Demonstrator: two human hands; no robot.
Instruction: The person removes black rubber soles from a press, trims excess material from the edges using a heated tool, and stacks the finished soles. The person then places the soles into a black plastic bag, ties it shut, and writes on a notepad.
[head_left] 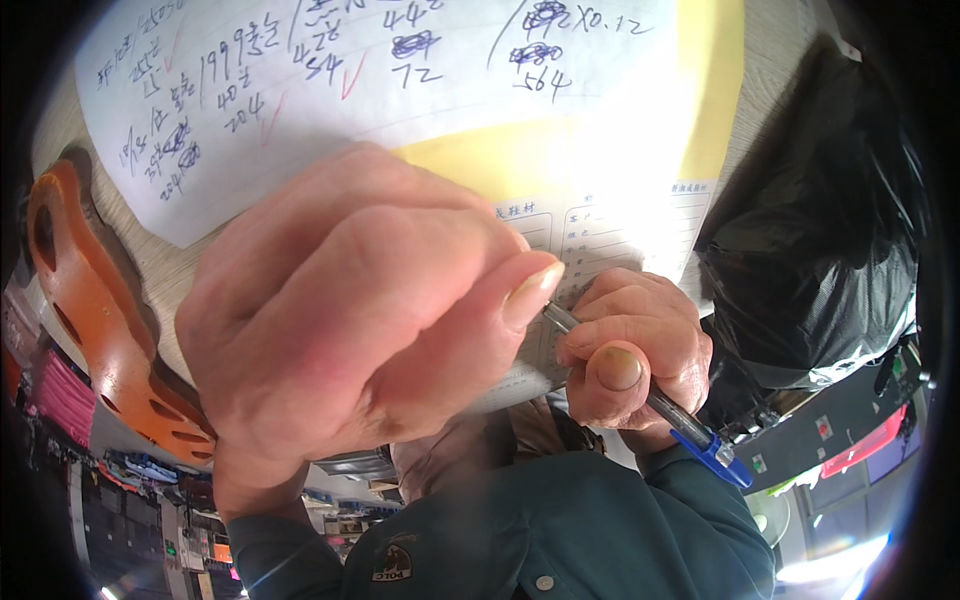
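My left hand [340, 310] looms large over the papers, its fingers curled in and its thumb pressed toward the forefinger. The slim front end of a pen [676, 412] runs up to that thumb, where its tip is hidden. Around the barrel my right hand [640, 345] is closed, thumb on top; a blue cap with a clip sits on the pen's back end. Beneath the hands lies a printed form [640, 235]. Beyond it are a yellow sheet [460, 160] and a white sheet [330, 125] with handwriting, scribbled-out spots and red ticks.
To the left stands an orange plastic piece [85, 270] with oval holes, close to my left wrist. A black plastic bag [810, 230] bulges at the right, beside the papers. A wooden-looking tabletop [160, 265] shows between the sheets and the orange piece.
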